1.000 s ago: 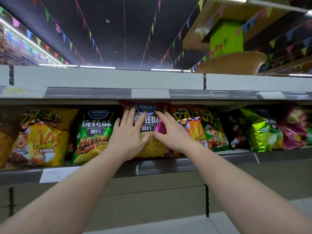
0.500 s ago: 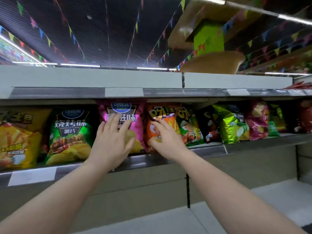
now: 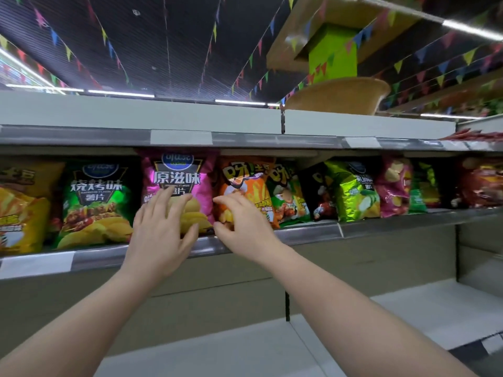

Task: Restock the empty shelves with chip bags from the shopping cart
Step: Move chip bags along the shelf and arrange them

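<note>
pink chip bag upright at shelf lip

I count two hands at the shelf: my left hand and right hand. On that shelf I make out about ten chip bags: one yellow bag, one green bag, one magenta bag, one orange bag; right of the orange bag the rest overlap, so their number is uncertain.

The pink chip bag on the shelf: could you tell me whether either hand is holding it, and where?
Neither holds it. The left hand and right hand are open before the pink chip bag.
</note>
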Motion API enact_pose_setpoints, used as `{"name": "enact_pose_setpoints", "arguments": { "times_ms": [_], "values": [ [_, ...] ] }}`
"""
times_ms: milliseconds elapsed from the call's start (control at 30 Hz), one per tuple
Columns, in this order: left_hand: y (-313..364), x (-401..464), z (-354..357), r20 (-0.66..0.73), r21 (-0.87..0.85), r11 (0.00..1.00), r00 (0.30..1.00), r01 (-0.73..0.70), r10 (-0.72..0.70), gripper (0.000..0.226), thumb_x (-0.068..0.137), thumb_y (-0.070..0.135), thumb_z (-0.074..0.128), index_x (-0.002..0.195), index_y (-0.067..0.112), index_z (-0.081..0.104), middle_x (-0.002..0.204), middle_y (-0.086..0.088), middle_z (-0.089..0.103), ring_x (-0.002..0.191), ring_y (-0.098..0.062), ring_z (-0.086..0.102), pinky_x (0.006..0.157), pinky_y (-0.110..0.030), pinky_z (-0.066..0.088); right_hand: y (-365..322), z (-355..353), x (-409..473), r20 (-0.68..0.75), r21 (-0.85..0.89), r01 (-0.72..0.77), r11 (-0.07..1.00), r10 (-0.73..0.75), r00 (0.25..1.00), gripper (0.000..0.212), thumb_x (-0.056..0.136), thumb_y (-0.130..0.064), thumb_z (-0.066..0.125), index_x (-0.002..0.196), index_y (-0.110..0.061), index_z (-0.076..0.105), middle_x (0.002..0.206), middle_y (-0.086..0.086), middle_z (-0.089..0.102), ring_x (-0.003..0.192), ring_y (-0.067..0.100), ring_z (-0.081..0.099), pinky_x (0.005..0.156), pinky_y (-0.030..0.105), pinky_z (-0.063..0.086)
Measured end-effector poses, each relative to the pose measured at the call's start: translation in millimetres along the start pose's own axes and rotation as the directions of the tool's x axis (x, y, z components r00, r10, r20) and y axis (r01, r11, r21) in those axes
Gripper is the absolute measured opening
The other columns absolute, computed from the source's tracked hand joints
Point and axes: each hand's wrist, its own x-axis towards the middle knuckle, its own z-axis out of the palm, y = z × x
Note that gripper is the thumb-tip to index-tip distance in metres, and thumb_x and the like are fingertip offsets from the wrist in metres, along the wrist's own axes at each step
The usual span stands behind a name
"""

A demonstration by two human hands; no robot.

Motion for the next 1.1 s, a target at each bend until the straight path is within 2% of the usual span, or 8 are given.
{"name": "enact_pose_setpoints", "arguments": {
  "times_ms": [200, 500, 633, 667, 733, 800, 867, 1100],
  "values": [
    [-24.0, -21.3, -19.3, -0.027, -0.033, 0.993, 0.993, 0.112, -0.113, 0.066, 0.078, 0.045, 0.039, 0.124, 0.002, 0.056, 0.127, -0.029, 0.053, 0.116, -0.049, 0.051, 0.091, -0.059, 0.043, -44.1, 22.0, -1.2, -0.032, 0.127, 0.113, 0.985, -0.11, 0.993, 0.045, 0.086, -0.018, 0.055, 0.13, -0.011, 0.052, 0.136, 0.005, 0.051, 0.126, 0.018, 0.043, 0.105, 0.024, 0.029],
    [-101.1, -76.9, -83.5, -0.007, 0.057, 0.962, 0.964, 0.267, -0.267, 0.07, 0.08, 0.049, 0.035, 0.131, 0.004, 0.052, 0.136, -0.024, 0.047, 0.125, -0.043, 0.045, 0.099, -0.052, 0.038, -126.0, 79.6, 3.3, 0.073, 0.184, 0.182, 0.966, -0.198, 0.977, 0.044, 0.089, -0.015, 0.057, 0.131, -0.009, 0.05, 0.133, 0.008, 0.051, 0.126, 0.021, 0.044, 0.102, 0.024, 0.03],
    [-164.7, -121.5, -127.5, 0.045, 0.133, 0.934, 0.939, 0.332, -0.34, 0.061, 0.079, 0.042, 0.04, 0.119, 0.0, 0.059, 0.122, -0.026, 0.058, 0.11, -0.044, 0.058, 0.086, -0.054, 0.048, -189.5, 126.4, 6.3, 0.13, 0.265, 0.207, 0.942, -0.248, 0.96, 0.043, 0.09, -0.016, 0.055, 0.133, -0.012, 0.049, 0.136, 0.004, 0.049, 0.127, 0.016, 0.041, 0.098, 0.015, 0.025],
    [-180.8, -133.9, -142.1, 0.036, 0.15, 0.922, 0.93, 0.357, -0.365, 0.06, 0.079, 0.041, 0.042, 0.119, 0.001, 0.059, 0.122, -0.025, 0.058, 0.111, -0.043, 0.058, 0.088, -0.054, 0.048, -208.9, 140.0, 6.8, 0.142, 0.29, 0.209, 0.934, -0.258, 0.956, 0.043, 0.091, -0.016, 0.055, 0.133, -0.013, 0.049, 0.136, 0.003, 0.048, 0.128, 0.015, 0.041, 0.097, 0.014, 0.025],
    [-211.6, -160.0, -173.1, -0.012, 0.208, 0.884, 0.904, 0.42, -0.427, 0.059, 0.084, 0.042, 0.043, 0.129, 0.005, 0.053, 0.135, -0.022, 0.05, 0.124, -0.04, 0.049, 0.1, -0.051, 0.041, -250.7, 167.1, 6.4, 0.166, 0.341, 0.218, 0.914, -0.287, 0.943, 0.044, 0.091, -0.017, 0.055, 0.134, -0.014, 0.048, 0.137, 0.002, 0.049, 0.128, 0.014, 0.041, 0.097, 0.014, 0.025],
    [-239.7, -187.9, -204.4, -0.027, 0.3, 0.825, 0.869, 0.479, -0.494, 0.057, 0.093, 0.04, 0.043, 0.142, 0.012, 0.037, 0.15, -0.013, 0.032, 0.14, -0.029, 0.029, 0.112, -0.04, 0.025, -292.2, 194.0, 2.8, 0.205, 0.403, 0.209, 0.891, -0.311, 0.928, 0.043, 0.092, -0.018, 0.055, 0.134, -0.016, 0.048, 0.138, 0.0, 0.048, 0.128, 0.013, 0.041, 0.097, 0.015, 0.026],
    [-265.4, -215.7, -234.8, -0.02, 0.34, 0.764, 0.816, 0.548, -0.577, 0.058, 0.097, 0.039, 0.042, 0.148, 0.018, 0.022, 0.156, -0.005, 0.017, 0.145, -0.02, 0.012, 0.116, -0.032, 0.012, -330.6, 221.2, -3.8, 0.248, 0.467, 0.191, 0.863, -0.336, 0.909, 0.042, 0.093, -0.019, 0.053, 0.134, -0.018, 0.047, 0.139, -0.001, 0.046, 0.128, 0.012, 0.04, 0.096, 0.015, 0.027],
    [-333.0, -305.4, -321.7, -0.061, 0.424, 0.558, 0.637, 0.713, -0.768, 0.059, 0.098, 0.039, 0.04, 0.149, 0.019, 0.017, 0.157, -0.001, 0.016, 0.144, -0.017, 0.013, 0.115, -0.031, 0.014, -442.8, 311.4, -37.0, 0.38, 0.62, 0.127, 0.774, -0.438, 0.815, 0.043, 0.094, -0.025, 0.052, 0.136, -0.023, 0.044, 0.141, -0.006, 0.042, 0.129, 0.009, 0.038, 0.1, 0.019, 0.027]
  ]
}}
